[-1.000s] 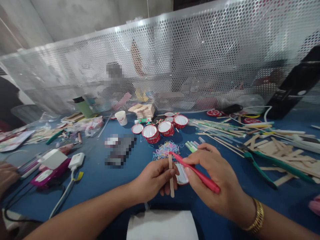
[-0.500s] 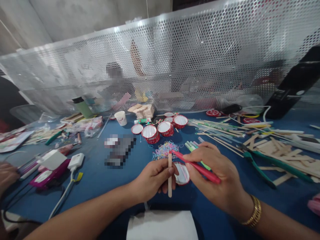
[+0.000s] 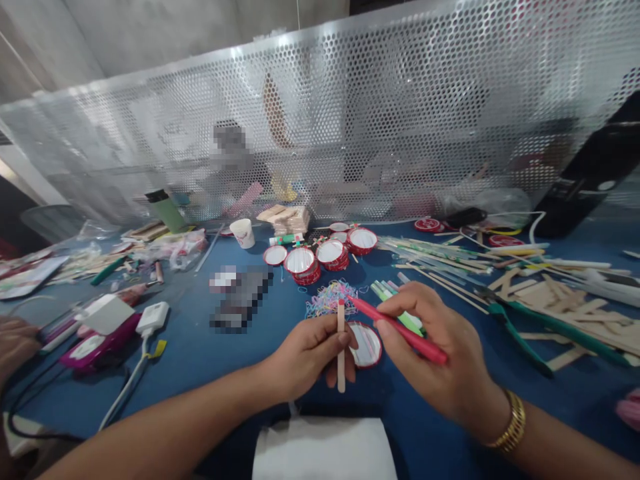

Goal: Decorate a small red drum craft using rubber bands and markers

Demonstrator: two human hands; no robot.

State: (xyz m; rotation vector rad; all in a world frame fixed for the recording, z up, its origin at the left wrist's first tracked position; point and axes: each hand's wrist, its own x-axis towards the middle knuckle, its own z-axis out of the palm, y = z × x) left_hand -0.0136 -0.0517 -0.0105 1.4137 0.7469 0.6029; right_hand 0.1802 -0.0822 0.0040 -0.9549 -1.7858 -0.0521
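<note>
My left hand (image 3: 307,353) pinches a plain wooden craft stick (image 3: 341,347) and holds it upright over the blue table (image 3: 210,347). My right hand (image 3: 440,360) grips a red marker pen (image 3: 400,330), its tip just right of the stick's upper end. A round red-rimmed lid (image 3: 367,345) lies flat on the table between and below both hands. A heap of coloured rubber bands (image 3: 330,297) and some green markers (image 3: 395,303) lie just beyond.
Several red-rimmed cups (image 3: 320,257) stand behind the bands. Loose wooden sticks (image 3: 565,300) and green-handled pliers (image 3: 520,333) cover the right side. White paper (image 3: 325,450) lies at the near edge. A charger (image 3: 153,319), a pink device (image 3: 97,343) and another person's hand (image 3: 15,343) sit at the left. A perforated metal screen (image 3: 350,120) closes the far side.
My right hand with the red marker drew slightly right and up, its tip moving off the stick. The left hand raised the stick a little.
</note>
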